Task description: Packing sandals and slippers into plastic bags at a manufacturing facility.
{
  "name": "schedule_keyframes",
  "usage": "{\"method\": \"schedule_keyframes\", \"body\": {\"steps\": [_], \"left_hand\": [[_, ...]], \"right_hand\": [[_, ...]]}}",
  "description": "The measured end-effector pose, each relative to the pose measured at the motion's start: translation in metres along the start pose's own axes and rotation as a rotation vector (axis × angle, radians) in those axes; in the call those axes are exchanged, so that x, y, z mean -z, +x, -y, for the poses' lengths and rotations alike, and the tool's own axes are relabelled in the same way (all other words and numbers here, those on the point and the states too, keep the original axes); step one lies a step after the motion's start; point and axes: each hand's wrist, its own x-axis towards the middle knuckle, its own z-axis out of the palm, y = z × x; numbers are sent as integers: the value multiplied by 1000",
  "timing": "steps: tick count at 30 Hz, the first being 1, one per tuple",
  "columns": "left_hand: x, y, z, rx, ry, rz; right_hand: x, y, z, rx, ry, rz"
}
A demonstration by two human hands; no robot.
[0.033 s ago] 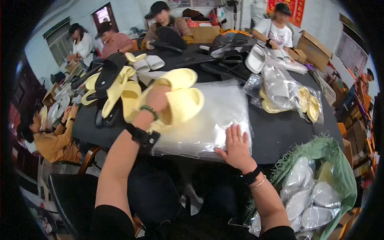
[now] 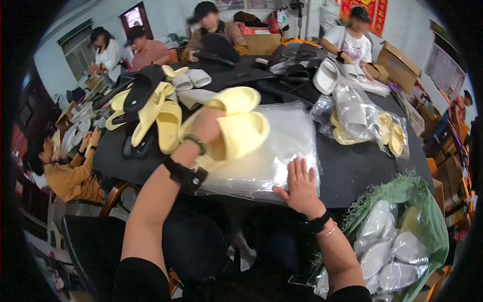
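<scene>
A pair of pale yellow slide slippers is gripped by my left hand, whose fingers are partly hidden behind them. The pair is held just over the left part of a stack of clear plastic bags on the black table. My right hand lies flat on the bags' near right corner, fingers stretched out, holding nothing. Left of the held pair, more yellow slippers and a black slipper are heaped together.
Bagged grey and yellow slippers lie on the table's right side. A green woven sack of bagged slippers stands at the near right. Several people work around the room. A black chair is at the near left.
My left hand has moved a little to the right over the bags with the yellow slippers. My right hand stays flat on the stack.
</scene>
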Motion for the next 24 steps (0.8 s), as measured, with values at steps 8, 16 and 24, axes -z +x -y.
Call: {"method": "schedule_keyframes", "body": {"steps": [8, 16, 24], "left_hand": [[-63, -53, -8, -264, 100, 77], [-47, -69, 44, -97, 306, -7], [13, -70, 101, 28, 173, -346]], "right_hand": [[0, 5, 9, 41, -7, -28], [7, -1, 13, -3, 33, 62], [-2, 7, -3, 42, 44, 147]]}}
